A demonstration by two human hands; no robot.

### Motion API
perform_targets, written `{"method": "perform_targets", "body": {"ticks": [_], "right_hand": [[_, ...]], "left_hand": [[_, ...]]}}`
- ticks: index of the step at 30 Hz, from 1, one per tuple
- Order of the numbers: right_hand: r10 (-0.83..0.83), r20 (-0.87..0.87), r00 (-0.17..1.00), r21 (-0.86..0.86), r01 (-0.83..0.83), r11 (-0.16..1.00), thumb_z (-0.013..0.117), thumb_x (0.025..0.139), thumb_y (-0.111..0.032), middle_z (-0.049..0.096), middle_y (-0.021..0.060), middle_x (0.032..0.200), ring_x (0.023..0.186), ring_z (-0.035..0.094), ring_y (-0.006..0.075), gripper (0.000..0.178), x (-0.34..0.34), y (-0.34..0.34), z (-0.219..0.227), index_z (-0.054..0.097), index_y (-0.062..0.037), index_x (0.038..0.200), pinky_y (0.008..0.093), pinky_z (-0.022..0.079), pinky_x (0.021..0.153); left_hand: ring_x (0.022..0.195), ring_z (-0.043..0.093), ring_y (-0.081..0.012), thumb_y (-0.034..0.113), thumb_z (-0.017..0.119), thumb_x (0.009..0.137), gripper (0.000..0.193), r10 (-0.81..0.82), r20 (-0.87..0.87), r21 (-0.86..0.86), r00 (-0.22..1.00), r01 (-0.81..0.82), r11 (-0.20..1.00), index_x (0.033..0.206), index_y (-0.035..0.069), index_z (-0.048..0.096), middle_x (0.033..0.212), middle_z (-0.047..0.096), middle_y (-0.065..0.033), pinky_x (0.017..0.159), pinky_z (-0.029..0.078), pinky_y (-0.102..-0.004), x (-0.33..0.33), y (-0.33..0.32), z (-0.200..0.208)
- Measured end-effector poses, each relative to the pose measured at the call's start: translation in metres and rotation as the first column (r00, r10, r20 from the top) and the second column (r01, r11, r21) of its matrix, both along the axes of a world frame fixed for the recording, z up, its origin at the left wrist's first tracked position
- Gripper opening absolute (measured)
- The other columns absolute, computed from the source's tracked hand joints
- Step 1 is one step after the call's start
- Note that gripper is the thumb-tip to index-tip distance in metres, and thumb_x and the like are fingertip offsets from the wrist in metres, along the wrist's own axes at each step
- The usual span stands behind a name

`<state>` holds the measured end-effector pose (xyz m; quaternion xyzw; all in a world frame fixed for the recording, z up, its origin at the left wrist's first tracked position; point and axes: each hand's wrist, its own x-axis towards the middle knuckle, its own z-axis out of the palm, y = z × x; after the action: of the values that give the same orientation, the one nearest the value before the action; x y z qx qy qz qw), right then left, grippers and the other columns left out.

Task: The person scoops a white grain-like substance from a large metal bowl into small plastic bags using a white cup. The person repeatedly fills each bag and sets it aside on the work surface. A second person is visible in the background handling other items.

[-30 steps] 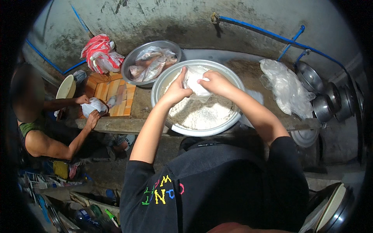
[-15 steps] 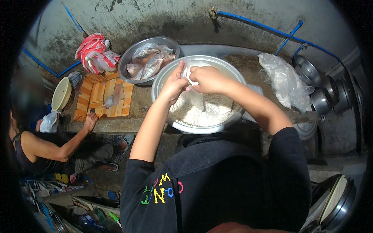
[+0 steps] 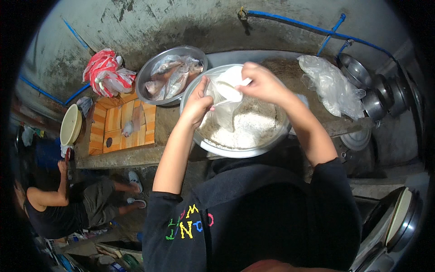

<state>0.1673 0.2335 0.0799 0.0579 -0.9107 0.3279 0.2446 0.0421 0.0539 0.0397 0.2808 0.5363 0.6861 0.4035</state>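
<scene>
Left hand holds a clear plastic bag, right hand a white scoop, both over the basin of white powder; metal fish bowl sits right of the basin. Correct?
Not quite: in the head view, the metal fish bowl sits left of the basin. Left hand on plastic bag, right hand on white scoop: correct.

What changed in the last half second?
Right hand moved right, away from the left hand, holding a white scoop, now visible. A co-worker's hand came away from the wooden tray, leftward. Unchanged: left hand grips the clear bag over the powder basin; fish in their bowl.
</scene>
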Motion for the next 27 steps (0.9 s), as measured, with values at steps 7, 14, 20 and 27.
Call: {"method": "perform_targets", "body": {"ticks": [7,14,20,27], "right_hand": [[-0.336,-0.011,0.942,-0.669,0.243,0.702,0.06,0.075,-0.014,0.051,0.0048,0.073,0.069,0.05,0.0134,0.013,0.053,0.069,-0.052,0.054,-0.0029,0.072,0.0268,0.041,0.062],[-0.345,0.438,0.83,0.001,0.383,0.924,0.062,0.073,-0.025,0.054,0.0174,0.093,0.088,0.054,0.0291,0.03,0.067,-0.005,-0.122,0.058,-0.0036,0.094,0.0348,0.041,0.08],[-0.033,0.241,0.97,-0.734,0.204,0.648,0.054,0.084,-0.014,0.056,0.0038,0.083,0.056,0.046,0.0047,0.02,0.075,0.005,-0.029,0.052,-0.0043,0.102,0.0186,0.04,0.052],[-0.048,0.192,0.98,-0.79,0.183,0.586,0.06,0.078,-0.018,0.053,0.0091,0.107,0.09,0.048,0.0137,0.036,0.052,0.002,-0.074,0.052,-0.0043,0.11,0.0263,0.038,0.079]], "left_hand": [[0.062,0.046,-0.006,-0.008,0.04,0.067,0.078,-0.051,0.012,0.053,0.999,0.051,0.997,0.136,-0.001,0.006,0.144,0.012,-0.0106,0.052,0.041,-0.0201,-0.001,-0.01,0.008],[0.072,0.049,-0.0041,-0.007,0.042,0.068,0.076,-0.069,0.04,0.037,0.997,0.068,0.997,0.137,0.0,0.011,0.143,0.015,-0.0105,0.052,0.041,-0.017,-0.003,-0.016,0.015],[0.06,0.043,-0.0038,-0.007,0.042,0.069,0.074,-0.084,0.108,0.092,0.991,0.074,0.993,0.137,0.002,0.012,0.143,0.016,-0.0095,0.05,0.04,-0.0169,-0.004,-0.026,0.02],[0.057,0.039,-0.0055,0.006,0.051,0.076,0.068,-0.1,0.082,0.154,0.992,0.086,0.984,0.136,0.002,0.018,0.141,0.022,-0.0113,0.047,0.038,-0.0163,-0.002,-0.03,0.019]]}}
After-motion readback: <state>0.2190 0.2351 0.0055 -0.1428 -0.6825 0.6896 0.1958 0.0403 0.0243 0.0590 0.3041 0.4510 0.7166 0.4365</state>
